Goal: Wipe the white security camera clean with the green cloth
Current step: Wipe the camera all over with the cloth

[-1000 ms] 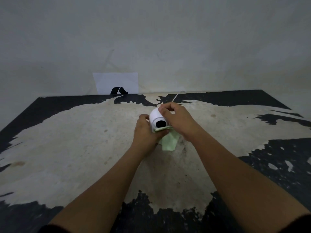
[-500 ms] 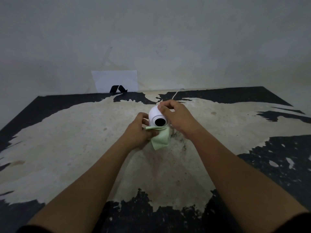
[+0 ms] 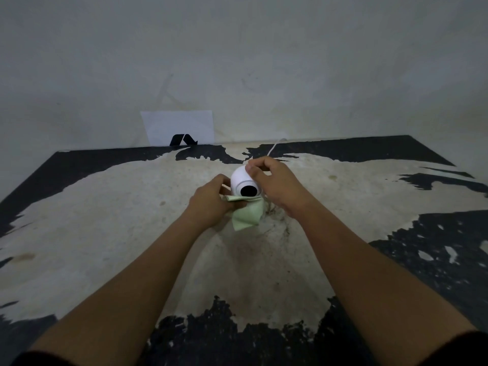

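The white security camera (image 3: pixel 241 180) is a round ball with a black lens facing me, held above the middle of the worn table. My right hand (image 3: pixel 277 184) grips its top and right side. My left hand (image 3: pixel 214 200) pinches the pale green cloth (image 3: pixel 247 213) and presses it against the camera's underside and lower left. A loose corner of the cloth hangs down below the lens. The camera's base is hidden by the cloth and my hands.
A thin white cable (image 3: pixel 274 146) runs from the camera back to the wall. A white sheet (image 3: pixel 179 125) with a small black stand (image 3: pixel 183 140) leans at the table's far edge. The table (image 3: pixel 105 220) has black paint worn down to pale patches.
My left hand slid left and down along the camera's underside with the cloth, and more cloth now hangs below. The camera tipped up slightly in my right hand.
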`<action>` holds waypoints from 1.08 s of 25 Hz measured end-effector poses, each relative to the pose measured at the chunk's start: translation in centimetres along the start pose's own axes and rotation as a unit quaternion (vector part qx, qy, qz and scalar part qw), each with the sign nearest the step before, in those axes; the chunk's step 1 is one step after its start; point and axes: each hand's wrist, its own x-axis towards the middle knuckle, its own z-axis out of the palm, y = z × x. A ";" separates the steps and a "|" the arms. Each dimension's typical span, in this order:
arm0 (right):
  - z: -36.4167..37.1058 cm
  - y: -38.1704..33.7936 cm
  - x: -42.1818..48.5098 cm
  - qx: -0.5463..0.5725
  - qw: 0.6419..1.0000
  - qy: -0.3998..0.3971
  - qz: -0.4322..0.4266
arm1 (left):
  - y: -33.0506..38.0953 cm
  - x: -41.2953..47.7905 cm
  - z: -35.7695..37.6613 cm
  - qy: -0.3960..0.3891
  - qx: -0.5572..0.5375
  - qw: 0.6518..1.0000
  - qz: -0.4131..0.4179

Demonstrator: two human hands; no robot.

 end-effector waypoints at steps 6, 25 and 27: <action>0.0 0.1 0.0 0.000 1.000 -0.005 0.004 | 0.2 0.0 -1.7 0.028 0.010 0.998 0.049; 0.4 0.4 -0.1 0.001 1.000 0.020 -0.001 | -0.4 -3.1 3.9 0.089 -0.103 0.990 -0.044; 0.4 0.3 -0.2 -0.008 1.000 0.015 0.007 | -0.6 -4.1 3.5 0.087 -0.078 0.992 -0.042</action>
